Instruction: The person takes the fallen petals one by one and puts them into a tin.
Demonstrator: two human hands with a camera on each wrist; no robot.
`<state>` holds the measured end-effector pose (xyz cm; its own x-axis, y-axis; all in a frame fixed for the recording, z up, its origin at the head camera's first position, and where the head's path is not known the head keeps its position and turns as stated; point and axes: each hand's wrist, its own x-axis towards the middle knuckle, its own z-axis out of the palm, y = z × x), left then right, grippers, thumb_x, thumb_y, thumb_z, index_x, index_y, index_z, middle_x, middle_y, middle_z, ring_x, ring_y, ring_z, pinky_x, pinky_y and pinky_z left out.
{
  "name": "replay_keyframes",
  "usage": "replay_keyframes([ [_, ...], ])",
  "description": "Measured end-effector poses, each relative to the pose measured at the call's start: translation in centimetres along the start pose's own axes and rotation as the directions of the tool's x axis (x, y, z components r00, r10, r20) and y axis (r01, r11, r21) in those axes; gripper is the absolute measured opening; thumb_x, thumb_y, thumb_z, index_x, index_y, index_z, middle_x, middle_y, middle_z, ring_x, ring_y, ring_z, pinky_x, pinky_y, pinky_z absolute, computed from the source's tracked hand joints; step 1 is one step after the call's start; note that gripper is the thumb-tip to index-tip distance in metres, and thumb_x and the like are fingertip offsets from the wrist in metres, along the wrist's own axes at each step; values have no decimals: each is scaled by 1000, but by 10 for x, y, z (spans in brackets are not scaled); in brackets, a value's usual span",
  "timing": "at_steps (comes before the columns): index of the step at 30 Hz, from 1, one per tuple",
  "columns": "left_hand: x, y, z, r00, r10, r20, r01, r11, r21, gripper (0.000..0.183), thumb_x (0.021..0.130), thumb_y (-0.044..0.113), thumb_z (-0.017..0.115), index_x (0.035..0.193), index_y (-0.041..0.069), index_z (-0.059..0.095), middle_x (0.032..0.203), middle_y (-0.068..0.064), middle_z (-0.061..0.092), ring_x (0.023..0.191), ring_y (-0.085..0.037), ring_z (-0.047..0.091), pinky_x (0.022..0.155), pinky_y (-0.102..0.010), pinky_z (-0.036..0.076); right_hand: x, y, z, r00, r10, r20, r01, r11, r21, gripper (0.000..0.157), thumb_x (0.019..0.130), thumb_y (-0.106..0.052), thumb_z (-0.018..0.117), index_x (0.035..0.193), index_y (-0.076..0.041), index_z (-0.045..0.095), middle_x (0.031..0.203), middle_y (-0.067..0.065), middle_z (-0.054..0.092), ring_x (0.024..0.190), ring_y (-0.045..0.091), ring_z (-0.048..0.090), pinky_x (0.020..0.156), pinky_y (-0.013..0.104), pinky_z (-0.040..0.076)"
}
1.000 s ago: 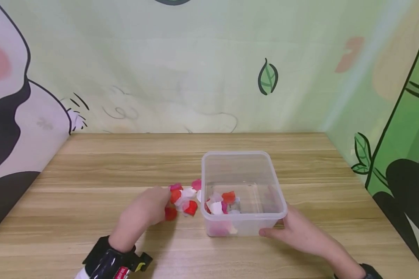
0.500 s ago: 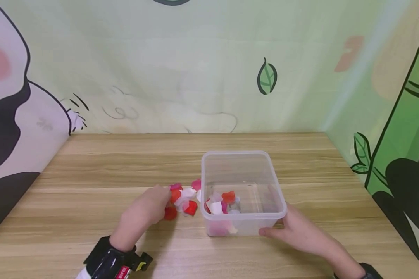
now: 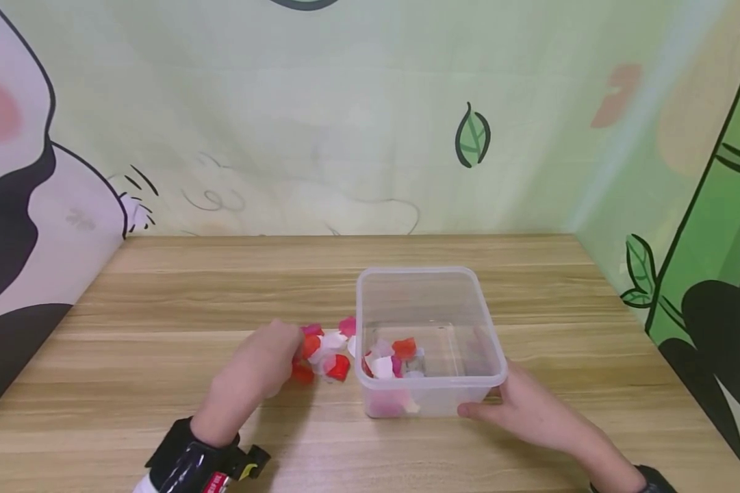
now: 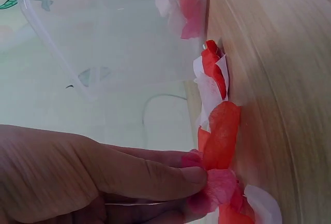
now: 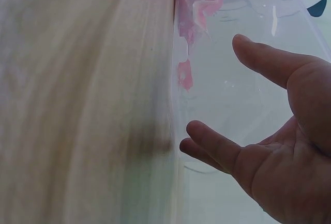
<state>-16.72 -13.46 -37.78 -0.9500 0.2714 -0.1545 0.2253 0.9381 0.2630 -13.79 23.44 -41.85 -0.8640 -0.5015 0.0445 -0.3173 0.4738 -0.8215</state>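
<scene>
My left hand [image 3: 255, 370] is at the left edge of a loose pile of petals on the table. Between its thumb and fingers it pinches a pink petal [image 4: 220, 188], as the left wrist view shows. Around it lie red petals [image 3: 337, 368] and white petals [image 3: 331, 341]. A clear plastic box [image 3: 431, 383] without a lid stands upright just right of the pile, with several petals [image 3: 403, 348] inside at its left. My right hand [image 3: 524, 411] touches the box's near right corner, thumb on the front wall and straight, spread fingers at the right side.
The wooden table [image 3: 191, 287] runs back to a printed cloth backdrop [image 3: 283, 137] with cartoon drawings, which also closes off both sides. A black wrist strap with a device [image 3: 203, 459] sits on the left forearm.
My left hand has risen very slightly at the pile's left edge, and the red petal beside its fingers has shifted a little. The box and my right hand stay put.
</scene>
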Motion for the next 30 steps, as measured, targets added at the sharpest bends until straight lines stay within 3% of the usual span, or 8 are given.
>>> replay_keyframes([
  [3,0,2,-2,1000,-7,-20,7,1000,-13,18,85,-10,75,78,4,65,67,-5,54,61,-21,51,56,-30,45,-1,0,0,1000,3,-7,-3,1000,-5,88,88,-21,84,156,-8,30,129,11,63,108,18,65,91,34,55],
  [12,3,4,-8,987,63,-146,-72,996,-61,24,79,-19,69,76,5,66,66,-2,52,62,-20,49,55,-29,43,0,-1,0,1000,11,-5,-11,1000,6,89,88,-21,84,156,-9,29,130,11,62,108,18,65,91,34,55],
  [15,4,6,-9,977,80,-199,-99,991,-87,23,83,-17,69,77,5,67,69,-3,56,64,-20,51,57,-29,45,0,0,0,1000,15,-3,-15,1000,12,91,88,-21,84,157,-10,27,131,12,61,109,18,65,91,34,54],
  [20,5,9,-9,936,128,-328,-164,983,-84,10,86,-9,74,88,1,73,78,-6,67,68,-20,58,64,-31,55,0,0,0,1000,13,-4,-13,1000,12,90,88,-21,84,156,-8,28,131,12,61,109,18,65,92,34,54],
  [24,3,15,-8,896,155,-416,-209,974,-88,12,84,-8,79,90,1,74,83,-8,70,71,-21,63,69,-33,59,0,0,0,1000,12,1,-12,1000,13,88,88,-21,84,156,-7,29,130,11,62,109,18,65,92,34,54],
  [30,1,23,-7,806,203,-555,-291,954,-73,18,80,-9,83,92,2,75,89,-9,72,76,-22,68,70,-32,60,0,0,0,1000,20,10,-21,1000,18,93,89,-23,83,159,-6,24,130,11,63,110,18,65,92,34,54],
])
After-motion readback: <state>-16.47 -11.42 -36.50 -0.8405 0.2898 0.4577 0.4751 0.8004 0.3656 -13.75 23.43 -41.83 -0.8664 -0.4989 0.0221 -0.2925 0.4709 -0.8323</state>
